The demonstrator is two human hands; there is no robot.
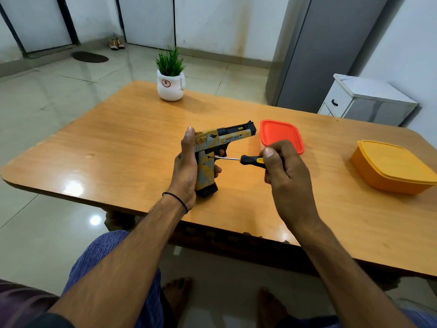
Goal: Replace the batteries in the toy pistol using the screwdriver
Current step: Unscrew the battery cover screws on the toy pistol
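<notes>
Toy pistol point(212, 159) sits upright mid-table, left hand point(186, 171) wrapped round its grip. Right hand point(283, 166) pinches one screwdriver point(246, 159), tip on the grip. Two tubs at right: orange-lidded point(281, 134), yellow point(392, 166).

Bright, sharp, table point(142, 138) glare, edges warped

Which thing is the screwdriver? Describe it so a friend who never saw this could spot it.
Start at the wooden table; over its near side, the right hand holds the screwdriver level, its tip against the grip of the toy pistol in the left hand. It is the only slim tool: a thin metal shaft with a black-and-yellow handle, unlike the boxy red-lidded container behind it.
</notes>
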